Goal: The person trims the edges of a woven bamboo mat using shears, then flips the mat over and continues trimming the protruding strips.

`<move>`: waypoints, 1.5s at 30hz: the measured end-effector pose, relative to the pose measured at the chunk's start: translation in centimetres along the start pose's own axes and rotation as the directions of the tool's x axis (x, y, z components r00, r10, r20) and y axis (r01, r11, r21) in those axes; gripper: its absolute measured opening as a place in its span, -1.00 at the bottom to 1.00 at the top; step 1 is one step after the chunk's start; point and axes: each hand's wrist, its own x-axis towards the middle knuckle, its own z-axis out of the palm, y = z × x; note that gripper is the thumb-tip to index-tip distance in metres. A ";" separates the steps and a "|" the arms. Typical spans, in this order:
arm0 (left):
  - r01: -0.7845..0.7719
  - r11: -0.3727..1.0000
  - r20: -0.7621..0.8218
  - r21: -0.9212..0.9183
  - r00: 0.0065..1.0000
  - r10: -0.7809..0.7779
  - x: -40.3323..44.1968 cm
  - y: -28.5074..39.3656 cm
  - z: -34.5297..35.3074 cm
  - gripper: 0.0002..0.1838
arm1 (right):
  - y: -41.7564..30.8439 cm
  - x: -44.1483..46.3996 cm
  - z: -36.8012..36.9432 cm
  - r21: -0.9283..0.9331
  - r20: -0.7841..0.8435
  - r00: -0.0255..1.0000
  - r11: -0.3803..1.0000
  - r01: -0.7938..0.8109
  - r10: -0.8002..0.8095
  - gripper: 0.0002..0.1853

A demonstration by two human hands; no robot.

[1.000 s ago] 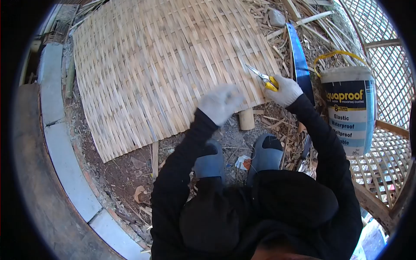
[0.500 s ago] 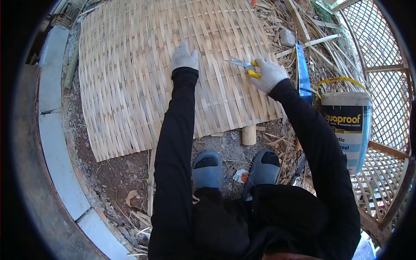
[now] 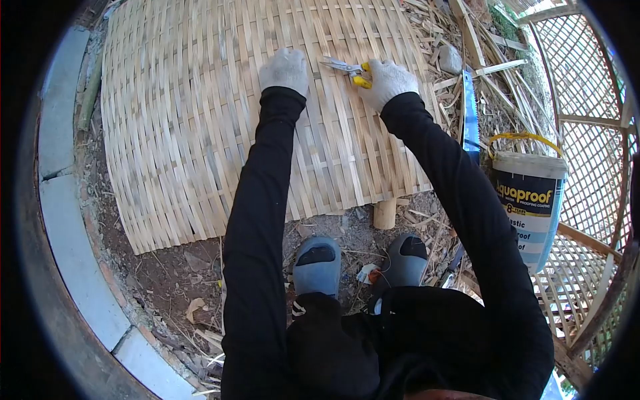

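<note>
A large woven bamboo mat lies in front of me. My right hand, in a pale glove, is wrapped round the yellow handles of a pair of pruning shears. Their metal blades point left over the mat, towards my other hand. My left hand, gloved too, rests on the mat with its fingers curled in. The back of the glove hides the fingertips, so whatever they pinch cannot be made out.
On the right are a blue saw blade, a paint bucket and a lattice fence. A round bamboo piece juts from under the mat's near edge. Wood scraps and a stone lie beyond; pale blocks line the left.
My right hand has moved left and away from me with the shears, closer to my left hand. The left hand's fingers, partly stretched before, are now curled against the mat.
</note>
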 end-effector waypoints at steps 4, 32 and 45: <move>0.006 0.997 -0.055 -0.078 0.998 -0.011 0.3 -0.6 0.4 -0.74 | -0.9 0.3 -0.3 -0.089 -0.010 1.000 0.996 0.012 -0.012 -0.53; 0.462 0.647 0.324 -0.606 0.887 -0.329 1.3 0.6 0.5 -0.62 | -5.3 0.7 -2.6 -0.157 -0.052 0.970 0.957 -0.243 0.238 -0.67; 0.378 0.404 0.217 -0.833 0.895 -0.390 1.6 -2.0 2.0 -0.69 | -1.5 4.7 -2.1 0.138 0.110 0.991 0.987 -0.088 0.073 -0.68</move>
